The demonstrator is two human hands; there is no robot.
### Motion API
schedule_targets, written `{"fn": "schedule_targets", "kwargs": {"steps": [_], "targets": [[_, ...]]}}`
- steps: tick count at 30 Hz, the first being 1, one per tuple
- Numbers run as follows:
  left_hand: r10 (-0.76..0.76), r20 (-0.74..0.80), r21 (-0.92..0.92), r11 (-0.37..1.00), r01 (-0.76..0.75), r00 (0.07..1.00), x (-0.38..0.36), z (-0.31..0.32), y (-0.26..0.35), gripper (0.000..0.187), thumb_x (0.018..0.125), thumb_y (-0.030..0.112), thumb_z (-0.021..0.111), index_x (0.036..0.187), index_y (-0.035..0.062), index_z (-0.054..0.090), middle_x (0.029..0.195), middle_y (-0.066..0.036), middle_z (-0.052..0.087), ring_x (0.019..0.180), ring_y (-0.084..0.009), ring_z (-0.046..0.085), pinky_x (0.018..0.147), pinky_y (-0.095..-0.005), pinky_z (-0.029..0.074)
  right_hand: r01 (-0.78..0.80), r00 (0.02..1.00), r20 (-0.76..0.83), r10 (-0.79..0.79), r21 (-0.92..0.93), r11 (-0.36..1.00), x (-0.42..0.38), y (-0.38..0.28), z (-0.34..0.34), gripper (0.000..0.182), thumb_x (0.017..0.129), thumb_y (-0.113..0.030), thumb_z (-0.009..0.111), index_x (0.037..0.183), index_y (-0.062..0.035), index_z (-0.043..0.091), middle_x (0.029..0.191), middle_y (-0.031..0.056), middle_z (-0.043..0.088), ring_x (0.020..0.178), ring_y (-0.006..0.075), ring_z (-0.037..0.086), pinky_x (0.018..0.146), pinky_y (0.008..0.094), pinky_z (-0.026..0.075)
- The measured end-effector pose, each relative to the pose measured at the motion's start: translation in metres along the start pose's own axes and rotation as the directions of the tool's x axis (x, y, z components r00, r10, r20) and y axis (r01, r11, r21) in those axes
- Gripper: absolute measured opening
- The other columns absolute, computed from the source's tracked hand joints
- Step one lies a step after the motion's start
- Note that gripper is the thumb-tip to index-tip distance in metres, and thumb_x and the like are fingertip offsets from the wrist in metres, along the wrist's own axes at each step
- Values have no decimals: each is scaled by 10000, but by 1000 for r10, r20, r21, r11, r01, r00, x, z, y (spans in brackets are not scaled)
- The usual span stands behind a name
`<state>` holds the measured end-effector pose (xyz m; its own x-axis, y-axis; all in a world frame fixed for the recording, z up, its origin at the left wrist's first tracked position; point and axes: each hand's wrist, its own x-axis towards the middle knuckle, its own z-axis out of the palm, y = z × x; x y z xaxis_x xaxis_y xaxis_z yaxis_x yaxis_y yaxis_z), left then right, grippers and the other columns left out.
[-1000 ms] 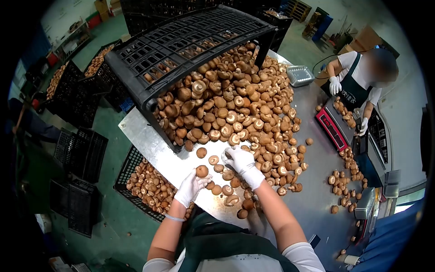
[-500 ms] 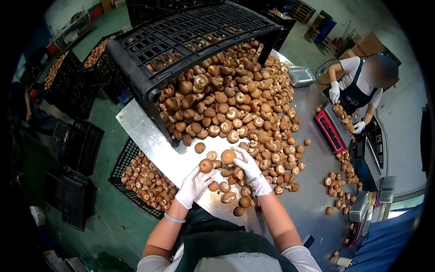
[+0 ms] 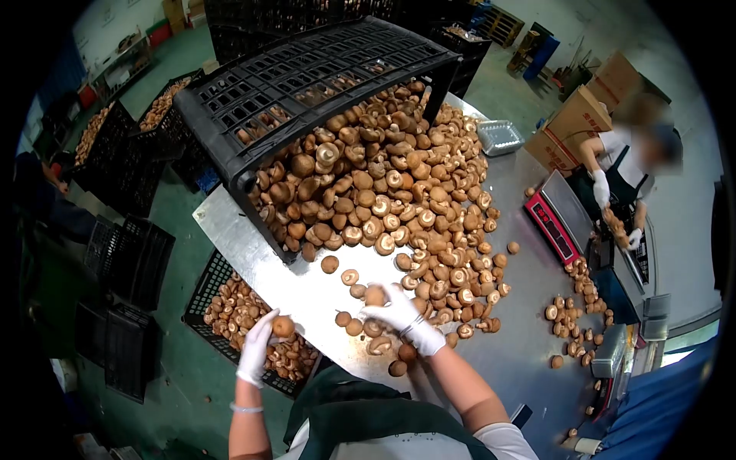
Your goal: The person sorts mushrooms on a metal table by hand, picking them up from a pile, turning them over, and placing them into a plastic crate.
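Where the left hand [image 3: 254,349] was in the head view: it was past the table edge, above the lower crate [image 3: 201,297].
Left mushroom [image 3: 283,326]: it was beside the left fingertips, over this crate; I cannot tell if they were grasping it or already had released it.
Right hand [image 3: 399,309]: it was above the metal table [image 3: 307,288], grasping the right mushroom [image 3: 375,296] at its fingertips.
Line between hands: the crate was directly under the left hand, so this one was nearer to it; from the right hand it lay to the left, across the table edge.
Axis: both held-up caps looked round, and the direction of their stems could not be told.
Big heap [image 3: 368,184]: it was ahead of the right hand, in front of a tipped black crate [image 3: 307,70].
Loose mushrooms [image 3: 378,346]: several were lying near the right hand, on its wrist side and to its left.
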<state>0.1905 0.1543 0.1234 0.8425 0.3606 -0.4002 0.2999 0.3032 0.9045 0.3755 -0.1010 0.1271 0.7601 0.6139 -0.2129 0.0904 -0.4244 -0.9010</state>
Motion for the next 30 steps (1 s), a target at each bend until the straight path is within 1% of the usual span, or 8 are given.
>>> {"fn": "schedule_targets", "kwargs": {"steps": [2, 3, 6, 12, 16, 19, 22, 30], "targets": [[129, -43, 966, 258, 8, 991, -10, -33, 2, 344, 889, 219, 548, 1167, 21, 592, 990, -181, 651, 947, -294, 634, 809, -374, 510, 38, 986, -155, -63, -158, 987, 19, 6, -26, 663, 663, -392, 797, 1169, -38, 555, 1041, 149, 602, 971, 244, 598, 870, 357, 475], [291, 48, 997, 38, -62, 956, -6, -44, -14, 316, 847, 188, 607, 1118, 27, 621, 922, -181, 654, 875, -292, 646, 755, -346, 512, 90, 968, -186, -169, -375, 923, 34, 14, -35, 691, 635, -436, 796, 1177, -77, 560, 1047, 157, 593, 968, 293, 599, 847, 372, 485], [415, -2, 733, 619, -281, 910, 20, -4, -1, 287, 832, 174, 641, 1067, 10, 632, 908, -173, 652, 826, -281, 649, 742, -335, 510, 44, 991, -56, -121, -720, 692, 75, 13, -41, 707, 616, -516, 770, 1198, -176, 558, 1244, 184, 484, 1042, 352, 569, 842, 408, 488], [669, 112, 767, 412, -491, 735, 114, 88, -13, 342, 802, 117, 632, 1135, 49, 588, 1062, -150, 599, 977, -322, 569, 861, -383, 460, -60, 986, 31, 166, -856, 514, 114, 15, -28, 650, 605, -466, 791, 1151, -197, 560, 1264, 177, 428, 1027, 370, 566, 829, 450, 496], [596, 179, 784, 394, -479, 783, 142, 107, -30, 381, 789, 108, 634, 1161, 50, 573, 1106, -153, 583, 999, -342, 552, 880, -383, 453, 87, 992, -79, -98, -138, 987, 95, 37, -47, 632, 688, -366, 778, 1214, -126, 523, 1137, 151, 539, 947, 253, 618, 767, 398, 516], [359, 95, 356, 859, -368, 929, 141, 109, -40, 383, 859, 95, 585, 1231, 34, 522, 1144, -106, 592, 1002, -256, 574, 856, -326, 464, -155, 985, 91, 148, 847, 509, 52, 31, -50, 704, 873, -524, 515, 1386, -78, 332, 1217, 158, 532, 973, 310, 628, 686, 355, 556], [-2, 213, -83, 996, 20, 977, 113, 119, -15, 385, 928, 100, 511, 1304, 30, 458, 1234, -89, 538, 1065, -167, 551, 885, -293, 461, -113, 972, 129, -194, 990, 89, 33, 66, -40, 796, 879, -651, 324, 1397, -48, 298, 1342, 160, 448, 1074, 348, 574, 785, 415, 548], [62, 476, -680, 658, 323, 877, 65, 132, -14, 439, 933, 150, 473, 1334, 5, 366, 1276, -161, 482, 1168, -287, 508, 955, -374, 460, 20, 996, -14, 88, 997, -72, -17, 5, -8, 774, 874, -666, 332, 1374, -75, 330, 1315, 161, 461, 1059, 306, 574, 748, 424, 557]]}}
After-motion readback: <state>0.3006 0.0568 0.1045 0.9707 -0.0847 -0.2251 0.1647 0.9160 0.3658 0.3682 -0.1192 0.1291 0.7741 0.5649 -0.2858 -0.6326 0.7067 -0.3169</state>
